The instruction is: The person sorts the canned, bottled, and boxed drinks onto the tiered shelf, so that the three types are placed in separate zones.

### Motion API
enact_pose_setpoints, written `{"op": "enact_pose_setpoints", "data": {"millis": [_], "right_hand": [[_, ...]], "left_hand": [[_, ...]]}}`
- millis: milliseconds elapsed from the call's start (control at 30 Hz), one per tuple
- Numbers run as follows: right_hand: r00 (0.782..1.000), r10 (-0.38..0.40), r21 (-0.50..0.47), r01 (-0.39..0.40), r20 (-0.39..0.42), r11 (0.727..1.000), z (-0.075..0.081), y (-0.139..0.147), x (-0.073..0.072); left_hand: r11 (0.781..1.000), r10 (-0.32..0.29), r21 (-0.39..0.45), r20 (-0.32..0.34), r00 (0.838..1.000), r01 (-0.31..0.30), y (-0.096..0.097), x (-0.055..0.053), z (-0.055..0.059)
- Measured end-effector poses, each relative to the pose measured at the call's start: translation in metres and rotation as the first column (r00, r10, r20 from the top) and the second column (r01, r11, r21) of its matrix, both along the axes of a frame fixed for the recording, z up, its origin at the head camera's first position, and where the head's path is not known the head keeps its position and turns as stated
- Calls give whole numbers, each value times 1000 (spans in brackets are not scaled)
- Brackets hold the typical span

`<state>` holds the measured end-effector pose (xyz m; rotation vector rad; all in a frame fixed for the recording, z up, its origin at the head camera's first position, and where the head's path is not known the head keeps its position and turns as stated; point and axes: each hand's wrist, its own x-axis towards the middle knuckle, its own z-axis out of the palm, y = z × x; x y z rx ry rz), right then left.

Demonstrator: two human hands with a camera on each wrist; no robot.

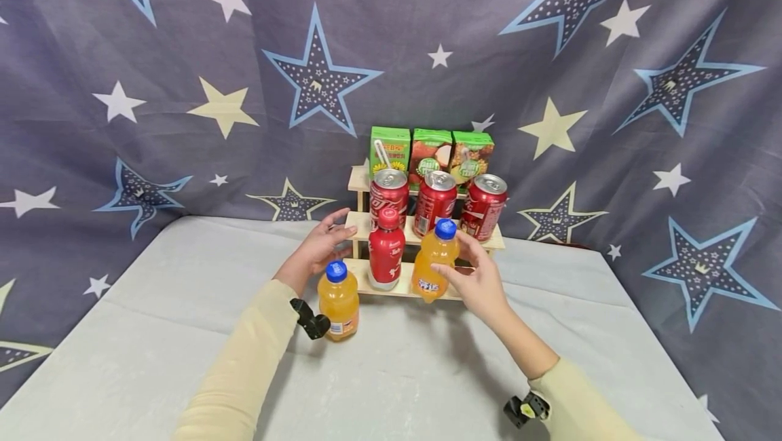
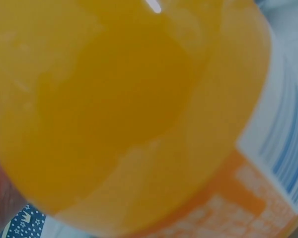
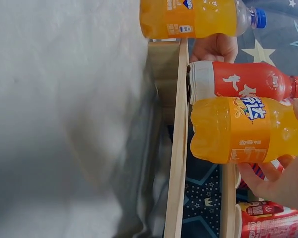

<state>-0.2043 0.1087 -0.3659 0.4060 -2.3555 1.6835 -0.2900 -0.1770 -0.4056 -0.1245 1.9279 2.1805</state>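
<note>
My right hand (image 1: 482,281) grips an orange soda bottle (image 1: 435,264) with a blue cap, thumb on one side and fingers on the other. The bottle is tilted slightly, its base in front of the lowest tier of a wooden stepped rack (image 1: 360,278). To its left, a red bottle (image 1: 386,254) stands on that tier. My left hand (image 1: 320,247) is at the rack's left end, fingers extended by the middle tier; contact is hard to tell. A second orange soda bottle (image 1: 339,305) stands on the table beside my left wrist and fills the left wrist view.
Three red cola cans (image 1: 435,203) stand on the middle tier. Behind them, three green-topped drink cartons (image 1: 431,149) line the top tier. The rack stands on a pale-covered table (image 1: 391,387), against a grey star-patterned curtain (image 1: 415,0).
</note>
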Motion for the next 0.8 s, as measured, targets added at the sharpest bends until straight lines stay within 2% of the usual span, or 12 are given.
{"op": "enact_pose_setpoints", "data": {"millis": [533,800], "right_hand": [[999,-16,-30,17,37,999,-7,-4,-16],[999,11,-20,-10,42,1000,-7,-6,-23]], "left_hand": [[1000,-5,2,1,1000,5,0,0,0],[1000,-6,2,4,1000,6,0,-1,0]]}}
